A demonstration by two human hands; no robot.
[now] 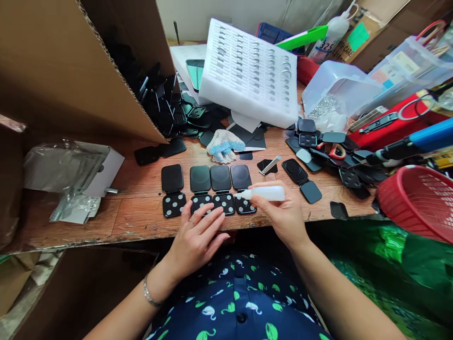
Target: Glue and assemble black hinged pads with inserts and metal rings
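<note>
- Nearest me, the left hand (196, 233) lies flat and open at the front edge of the counter (141, 215), fingertips resting on the lower halves of two middle cases (212, 189), gripping nothing.
- The right hand (285, 215) is closed around a small white bottle (265, 193), which lies nearly level with its nozzle pointing left, just over the dotted half of the rightmost case in the row.
- I'd judge the bottle light and soft-walled, so it wants a gentle hold round the middle of its body; a hard squeeze would likely flood the dots.
- Four hinged black cases sit open side by side, plain lids away from the person and white-dotted halves nearer; one stands slightly apart on the left.
- They look thin, stiff and light, probably apt to slide on the wood, so pressing down on the flat lower half seems the right place.
- Just beyond lies a glove (224, 145).
- Farther back a white foam tray (251, 75) leans over a black heap of parts (170, 108).
- A red basket (419, 200) is at right.
</note>
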